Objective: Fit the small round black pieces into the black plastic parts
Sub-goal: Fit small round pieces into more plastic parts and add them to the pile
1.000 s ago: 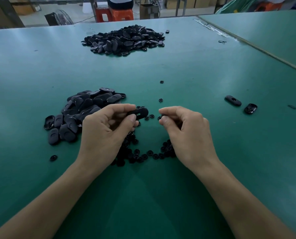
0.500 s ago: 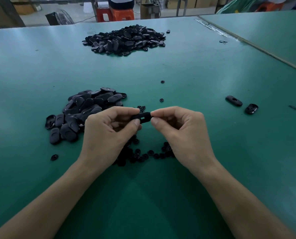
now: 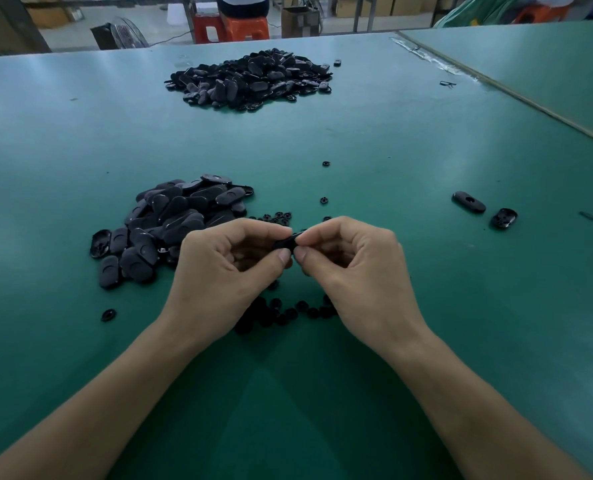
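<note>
My left hand [image 3: 226, 271] and my right hand [image 3: 354, 268] meet fingertip to fingertip above the green table [image 3: 426, 306]. Between them they pinch one black plastic part [image 3: 290, 241], mostly hidden by the fingers. Whether a small round piece sits in it cannot be seen. A heap of oval black plastic parts [image 3: 170, 220] lies just left of my left hand. Small round black pieces [image 3: 288, 311] are scattered on the table under and between my hands, with a few more [image 3: 277, 216] just beyond them.
A larger heap of black parts [image 3: 250, 79] lies far back at the table's middle. Two single parts [image 3: 468, 201] [image 3: 504, 218] lie to the right. One round piece [image 3: 108, 315] sits alone at the left. A second table's edge [image 3: 530, 105] runs along the right.
My right hand has moved left from apart to meet my left hand and now pinches the right end of the part that my left hand held up.
</note>
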`<state>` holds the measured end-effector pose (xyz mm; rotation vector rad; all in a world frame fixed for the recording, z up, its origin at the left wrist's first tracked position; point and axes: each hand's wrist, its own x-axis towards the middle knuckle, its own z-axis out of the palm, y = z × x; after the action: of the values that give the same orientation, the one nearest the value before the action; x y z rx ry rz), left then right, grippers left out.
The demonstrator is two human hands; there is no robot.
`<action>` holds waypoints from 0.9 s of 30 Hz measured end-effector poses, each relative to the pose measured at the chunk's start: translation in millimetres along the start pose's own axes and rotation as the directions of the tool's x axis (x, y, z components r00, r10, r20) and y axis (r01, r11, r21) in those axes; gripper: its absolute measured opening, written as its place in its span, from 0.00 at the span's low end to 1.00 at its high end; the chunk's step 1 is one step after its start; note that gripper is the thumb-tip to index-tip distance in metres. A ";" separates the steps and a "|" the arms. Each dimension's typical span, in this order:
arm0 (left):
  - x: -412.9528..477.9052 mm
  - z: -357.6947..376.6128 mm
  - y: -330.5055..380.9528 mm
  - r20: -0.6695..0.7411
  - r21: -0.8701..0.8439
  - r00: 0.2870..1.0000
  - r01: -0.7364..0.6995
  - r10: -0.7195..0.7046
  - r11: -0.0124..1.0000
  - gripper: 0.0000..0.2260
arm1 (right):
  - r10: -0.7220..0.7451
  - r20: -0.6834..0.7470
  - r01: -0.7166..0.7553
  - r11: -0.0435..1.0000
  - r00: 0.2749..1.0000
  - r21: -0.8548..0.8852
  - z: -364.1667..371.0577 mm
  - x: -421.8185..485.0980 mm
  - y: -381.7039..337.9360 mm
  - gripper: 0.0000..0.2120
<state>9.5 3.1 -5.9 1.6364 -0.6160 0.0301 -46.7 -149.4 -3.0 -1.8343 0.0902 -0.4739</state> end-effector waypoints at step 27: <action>0.3 -0.8 4.3 0.027 0.013 0.999 0.039 -0.039 0.999 0.09 | -0.046 0.071 0.048 0.998 0.996 -0.031 -5.7 2.0 2.7 0.08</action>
<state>8.2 3.6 -1.7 1.6624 -0.6055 -0.0165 -46.5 -156.0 -3.6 -1.8864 0.0063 -0.4422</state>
